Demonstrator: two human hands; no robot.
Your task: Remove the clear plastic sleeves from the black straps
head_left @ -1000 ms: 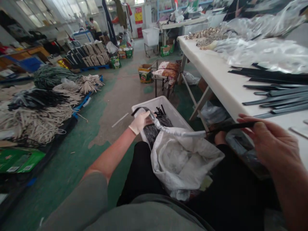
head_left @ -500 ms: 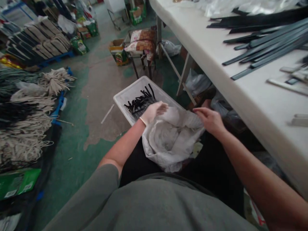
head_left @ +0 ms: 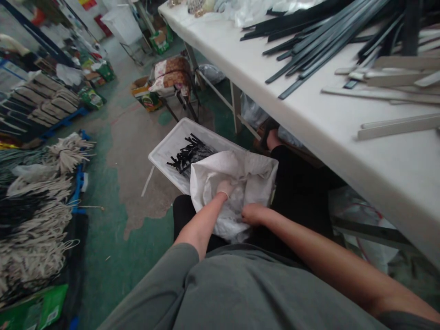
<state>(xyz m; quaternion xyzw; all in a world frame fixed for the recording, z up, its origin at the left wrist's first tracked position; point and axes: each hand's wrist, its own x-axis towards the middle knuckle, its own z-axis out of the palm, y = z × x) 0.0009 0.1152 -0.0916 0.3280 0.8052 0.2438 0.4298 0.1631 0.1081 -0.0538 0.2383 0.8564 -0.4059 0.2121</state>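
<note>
A white sack (head_left: 206, 172) with a wide mouth sits on my lap, its far rim standing up. My left hand (head_left: 225, 188), in a pale glove, reaches down inside it, and its fingers are hidden among the whitish contents. At the sack's near right side, my right hand (head_left: 253, 214) is bare, its fingers curled in on the edge of the sack. Just beyond the sack is a white plastic tub (head_left: 165, 137) holding a heap of short black strips (head_left: 190, 153).
Long dark strips (head_left: 309, 50) and beige strips (head_left: 378, 94) lie on the white table (head_left: 247, 78) to the right. Bundles of beige cords (head_left: 37, 243) stand on the left. A stool with a patterned cushion (head_left: 172, 75) is ahead, near a cardboard box (head_left: 146, 94).
My left hand has gone from the sack's far left rim down into it. My right hand has come from the far right rim to the near side. The view has swung right.
</note>
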